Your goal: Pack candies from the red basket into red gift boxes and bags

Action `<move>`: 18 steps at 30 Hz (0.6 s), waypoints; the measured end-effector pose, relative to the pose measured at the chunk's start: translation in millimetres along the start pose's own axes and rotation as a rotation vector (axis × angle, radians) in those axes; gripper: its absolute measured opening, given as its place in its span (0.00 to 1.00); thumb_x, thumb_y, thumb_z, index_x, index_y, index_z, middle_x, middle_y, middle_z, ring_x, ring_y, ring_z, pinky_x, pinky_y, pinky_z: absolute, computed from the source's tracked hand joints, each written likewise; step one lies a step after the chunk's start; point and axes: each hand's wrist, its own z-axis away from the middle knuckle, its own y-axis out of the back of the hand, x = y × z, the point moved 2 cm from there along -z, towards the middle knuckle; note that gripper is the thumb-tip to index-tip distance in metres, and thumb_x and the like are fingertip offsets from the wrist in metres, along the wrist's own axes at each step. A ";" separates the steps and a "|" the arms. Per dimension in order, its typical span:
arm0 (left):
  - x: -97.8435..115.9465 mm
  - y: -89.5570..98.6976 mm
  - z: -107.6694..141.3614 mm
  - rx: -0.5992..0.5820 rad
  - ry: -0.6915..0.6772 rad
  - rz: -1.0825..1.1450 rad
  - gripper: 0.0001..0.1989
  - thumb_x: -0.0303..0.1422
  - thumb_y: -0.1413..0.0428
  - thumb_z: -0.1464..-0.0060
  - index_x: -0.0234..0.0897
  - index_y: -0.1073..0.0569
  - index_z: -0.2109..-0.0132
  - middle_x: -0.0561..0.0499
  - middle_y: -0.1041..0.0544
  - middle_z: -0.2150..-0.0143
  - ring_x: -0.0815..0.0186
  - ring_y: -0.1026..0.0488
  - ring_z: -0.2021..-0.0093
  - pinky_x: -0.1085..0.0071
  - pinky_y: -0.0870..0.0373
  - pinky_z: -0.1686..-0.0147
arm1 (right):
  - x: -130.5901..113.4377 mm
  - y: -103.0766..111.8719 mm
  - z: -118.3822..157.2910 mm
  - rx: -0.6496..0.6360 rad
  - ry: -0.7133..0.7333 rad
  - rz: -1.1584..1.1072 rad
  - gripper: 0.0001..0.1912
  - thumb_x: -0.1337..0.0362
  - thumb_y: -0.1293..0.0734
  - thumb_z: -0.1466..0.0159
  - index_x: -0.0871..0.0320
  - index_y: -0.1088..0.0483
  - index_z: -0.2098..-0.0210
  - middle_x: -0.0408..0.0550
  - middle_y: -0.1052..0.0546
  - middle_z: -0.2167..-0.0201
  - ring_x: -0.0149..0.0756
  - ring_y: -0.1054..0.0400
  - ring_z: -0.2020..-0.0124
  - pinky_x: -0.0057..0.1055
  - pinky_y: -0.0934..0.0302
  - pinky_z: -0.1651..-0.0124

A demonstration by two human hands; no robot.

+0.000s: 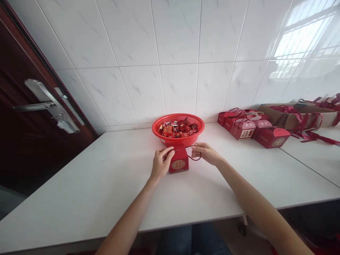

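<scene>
A small red gift box (pixel 178 163) with a round gold emblem stands upright on the white table, just in front of a red plastic basket (pixel 177 141). My left hand (pixel 161 162) grips the box at its upper left, fingers over the top edge and thumb at the front. My right hand (pixel 206 153), a little to the right of the box, pinches a dark red cord (pixel 196 159) that runs from the top of the box and loops below my fingers. Wrapped candies (pixel 177 129), mostly red, fill the basket.
Several red and pink gift boxes (pixel 243 128) with cord handles stand at the back right. Beyond them is a cardboard box (pixel 285 121) with dark red ribbons (pixel 309 135). A tiled wall (pixel 138 88) borders the table's back; a door handle (pixel 51 105) is at the left.
</scene>
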 end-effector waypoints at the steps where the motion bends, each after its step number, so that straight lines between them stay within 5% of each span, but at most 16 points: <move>1: -0.1 0.3 -0.7 0.003 0.020 0.020 0.16 0.43 0.39 0.50 0.45 0.17 0.56 0.46 0.26 0.54 0.62 0.26 0.59 0.63 0.28 0.52 | -2.1 0.6 0.6 0.004 0.018 -0.044 0.23 0.46 0.23 0.50 0.57 0.33 0.77 0.40 0.30 0.79 0.30 0.35 0.75 0.34 0.38 0.63; 5: 0.6 4.7 -7.0 0.023 0.171 0.267 0.14 0.40 0.36 0.57 0.40 0.17 0.61 0.48 0.22 0.58 0.66 0.28 0.66 0.67 0.29 0.60 | -7.8 1.6 2.7 0.022 0.076 -0.180 0.24 0.50 0.23 0.50 0.56 0.39 0.80 0.34 0.40 0.84 0.26 0.44 0.79 0.32 0.40 0.66; 10: 7.4 21.8 -19.0 0.113 0.229 0.538 0.12 0.34 0.36 0.67 0.35 0.20 0.70 0.53 0.25 0.73 0.73 0.36 0.75 0.73 0.36 0.71 | -12.7 4.3 3.3 0.040 0.126 -0.270 0.18 0.53 0.24 0.48 0.55 0.35 0.76 0.35 0.38 0.83 0.28 0.43 0.79 0.33 0.39 0.65; 15: 21.3 43.5 -27.4 0.201 0.152 0.740 0.09 0.30 0.36 0.69 0.35 0.23 0.73 0.51 0.22 0.69 0.73 0.32 0.73 0.73 0.34 0.69 | -22.1 8.0 3.1 0.052 0.181 -0.274 0.13 0.56 0.24 0.47 0.56 0.30 0.74 0.40 0.30 0.79 0.31 0.35 0.74 0.33 0.39 0.63; 18: 31.3 52.8 -29.9 0.140 0.163 0.873 0.09 0.27 0.36 0.69 0.35 0.23 0.73 0.50 0.20 0.67 0.68 0.25 0.68 0.70 0.29 0.63 | -29.6 7.5 4.7 0.056 0.211 -0.266 0.12 0.56 0.25 0.46 0.57 0.27 0.72 0.42 0.26 0.75 0.32 0.33 0.71 0.33 0.39 0.61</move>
